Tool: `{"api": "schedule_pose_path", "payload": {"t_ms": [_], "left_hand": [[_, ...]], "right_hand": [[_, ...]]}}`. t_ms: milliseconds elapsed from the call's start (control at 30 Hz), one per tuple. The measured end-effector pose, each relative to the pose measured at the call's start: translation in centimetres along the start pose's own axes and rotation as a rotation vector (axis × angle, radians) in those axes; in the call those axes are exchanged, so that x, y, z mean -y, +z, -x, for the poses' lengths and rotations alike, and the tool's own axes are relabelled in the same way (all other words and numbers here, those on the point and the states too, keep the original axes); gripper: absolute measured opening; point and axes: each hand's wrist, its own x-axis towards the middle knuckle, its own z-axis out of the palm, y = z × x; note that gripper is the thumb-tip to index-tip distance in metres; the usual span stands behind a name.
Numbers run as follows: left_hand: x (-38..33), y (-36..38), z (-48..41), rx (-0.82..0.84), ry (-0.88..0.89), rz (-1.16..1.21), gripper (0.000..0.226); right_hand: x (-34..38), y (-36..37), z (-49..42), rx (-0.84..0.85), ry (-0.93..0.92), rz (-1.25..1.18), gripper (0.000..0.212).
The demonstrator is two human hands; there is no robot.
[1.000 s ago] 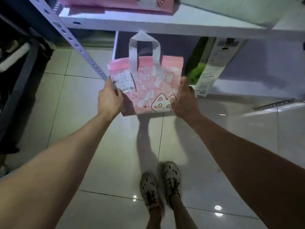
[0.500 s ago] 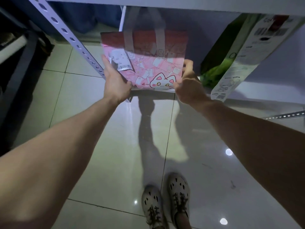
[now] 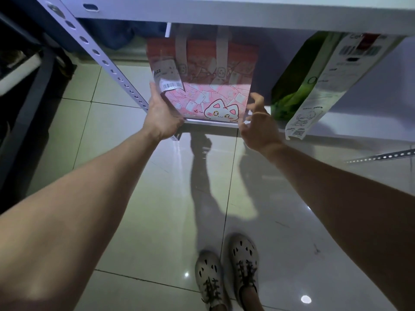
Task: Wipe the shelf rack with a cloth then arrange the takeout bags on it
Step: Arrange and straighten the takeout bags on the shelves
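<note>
A: Where's the bag?

B: The pink takeout bag [image 3: 215, 95], cat print on the front, stands upright on the lower shelf board [image 3: 211, 123], right at the front lip. It's at 12 o'clock from the person's shoes [image 3: 225, 273]. Both handles rise into the shadow under the upper shelf board [image 3: 224, 12].

A: Left hand?

B: The left hand [image 3: 161, 113] is at 9 o'clock of the bag. The fingers are straight and lie flat up its left edge, pressing it. They aren't curled round anything. The heel of the hand sits by the bag's lower left corner.

A: Right hand?

B: The right hand [image 3: 258, 124] is at 4 o'clock of the bag, just beside the lower right corner. The fingers are spread and loosely bent and hold nothing. I can't tell if a fingertip touches the bag.

A: Any markings on the bag?

B: A receipt label [image 3: 168, 77] with a barcode is stuck at the upper left of the front, just above the left fingertips.

A: What's beside it?

B: A green and white bag [image 3: 314, 86] is at 3 o'clock on the same board. It tilts, top to the right, apart from the pink one. The perforated upright post [image 3: 101, 57] runs from 10 o'clock down behind the left hand.

A: What's under it all?

B: A glossy tiled floor [image 3: 143, 221], with light spots reflected in it.
</note>
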Motion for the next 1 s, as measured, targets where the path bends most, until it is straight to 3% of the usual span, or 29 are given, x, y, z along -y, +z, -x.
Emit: {"api": "schedule_pose_path", "payload": {"t_ms": [100,233,467,733,867,1000], "left_hand": [[0.3,-0.4,2.6,0.061,-0.018,-0.113,0.089],[0.7,-0.7,7.3,0.149,-0.053,-0.316,0.094],[-4.1,-3.4,17.4,0.390,0.074,-0.552,0.086],[-15.8,-9.0,29.7,0.518,0.169,-0.648,0.079],[-23.5,-10.3,32.7,0.519,0.251,-0.632,0.074],[-31.0,-9.8,33.2,0.477,0.308,-0.646,0.069]], "right_hand": [[-0.1,-0.6,1.5,0.067,0.092,0.059,0.062],[0.1,-1.5,5.2,0.171,0.072,0.112,0.055],[3.8,-8.3,13.2,0.262,0.056,0.109,0.055],[8.0,-21.4,25.2,0.198,0.221,0.004,0.047],[8.6,-29.5,29.1,0.168,0.249,0.039,0.046],[8.9,-37.6,29.5,0.027,0.248,0.061,0.043]]}}
